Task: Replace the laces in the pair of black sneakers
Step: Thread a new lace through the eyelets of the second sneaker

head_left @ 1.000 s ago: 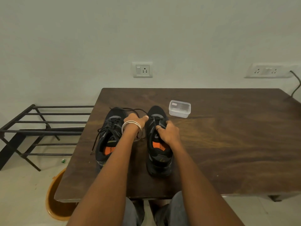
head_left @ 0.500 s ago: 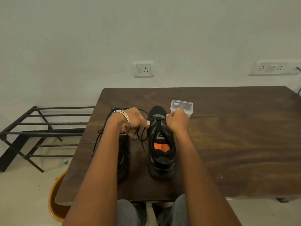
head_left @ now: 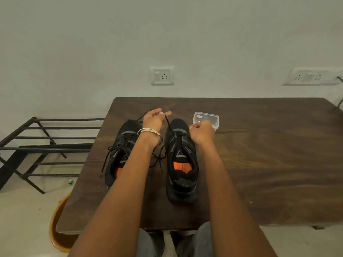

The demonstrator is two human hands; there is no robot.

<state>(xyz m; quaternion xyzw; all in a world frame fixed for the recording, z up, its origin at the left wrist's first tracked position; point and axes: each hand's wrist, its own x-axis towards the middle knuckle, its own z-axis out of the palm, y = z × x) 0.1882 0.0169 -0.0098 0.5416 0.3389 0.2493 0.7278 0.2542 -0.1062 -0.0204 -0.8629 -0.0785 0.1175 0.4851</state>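
Two black sneakers with orange insoles stand toes away from me on the dark wooden table [head_left: 259,164]. The right sneaker [head_left: 181,164] has a black lace [head_left: 168,125] running up from its front eyelets to my left hand [head_left: 155,120], which pinches it above and to the left of the toe. My right hand [head_left: 201,132] is curled against the right side of that sneaker's toe; what it holds is hidden. The left sneaker [head_left: 120,151] lies partly under my left forearm, its black laces loose and trailing over the table's left edge.
A small clear lidded plastic box [head_left: 208,118] sits just behind my right hand. A black metal rack [head_left: 46,145] stands left of the table, and an orange tub [head_left: 57,225] is on the floor under the table's near left corner. Wall sockets are behind.
My left hand has risen and moved away from me, drawing the lace out of the right sneaker. My right hand has shifted from the tongue to the right side of the toe.
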